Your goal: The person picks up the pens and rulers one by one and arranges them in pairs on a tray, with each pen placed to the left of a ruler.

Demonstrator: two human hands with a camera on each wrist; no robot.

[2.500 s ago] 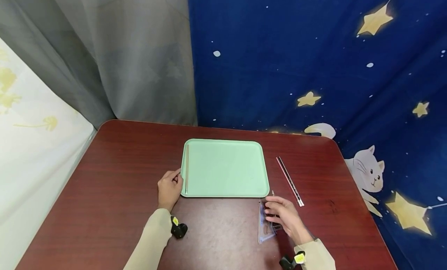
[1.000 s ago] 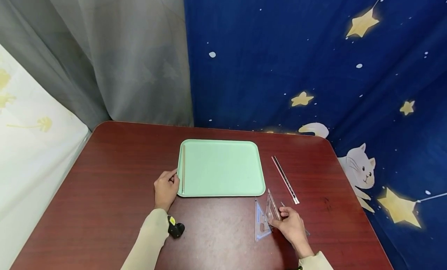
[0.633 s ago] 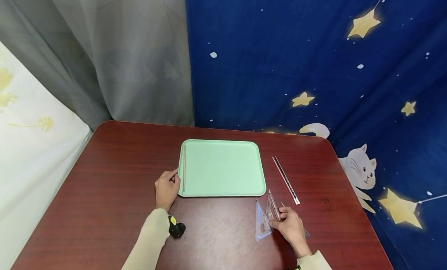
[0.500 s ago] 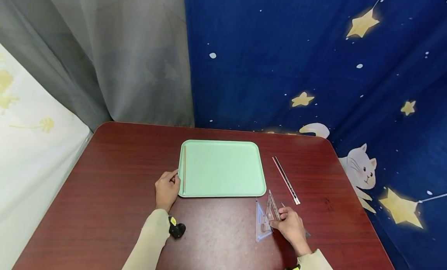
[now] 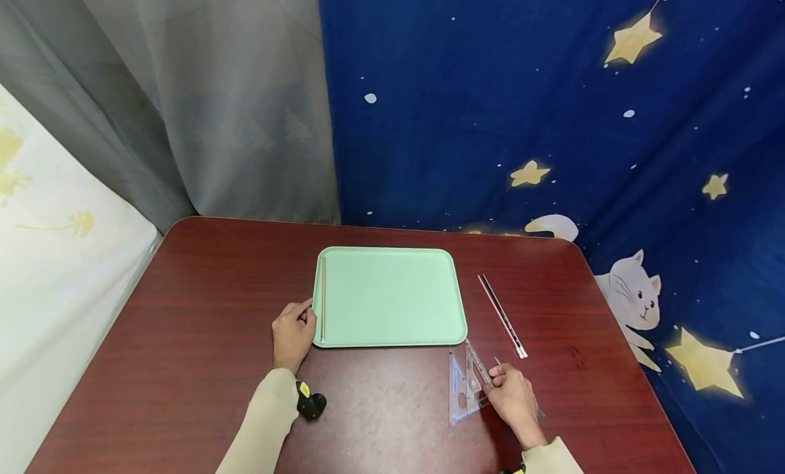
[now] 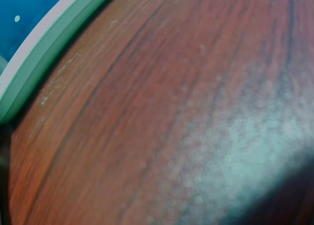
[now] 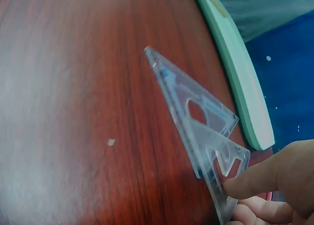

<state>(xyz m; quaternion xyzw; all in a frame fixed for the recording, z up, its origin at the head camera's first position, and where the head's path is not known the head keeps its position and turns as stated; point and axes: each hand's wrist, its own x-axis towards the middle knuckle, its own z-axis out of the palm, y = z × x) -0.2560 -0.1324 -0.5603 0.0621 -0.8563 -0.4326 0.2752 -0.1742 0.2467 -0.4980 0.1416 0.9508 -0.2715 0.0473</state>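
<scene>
At the green tray's (image 5: 392, 297) left rim, my left grip (image 5: 294, 334) touches, pinching or not I can't tell; near its right corner, a blue-marked triangle (image 5: 456, 392) appears overlapped by the clear triangle (image 7: 208, 145) my right grip (image 5: 514, 398) pinches.

The table (image 5: 208, 324) shows a wood-grain top, smooth and glossy, throwing back a broad pale glare; beside the tray (image 5: 392, 297) it carries fine, light scuffs. The tray looks like smooth moulded plastic with a low sheen. The blue-printed set square (image 7: 213, 105) and the clear set square (image 7: 216, 139) are both see-through plastic, hard and shiny along their edges. The grey curtain (image 5: 245, 106) and the star-printed blue curtain (image 5: 429, 133) are matt, softly creased cloth, as is the pale sleeve (image 5: 264, 419). The wrist camera (image 5: 311, 402) appears to be dark plastic.
</scene>
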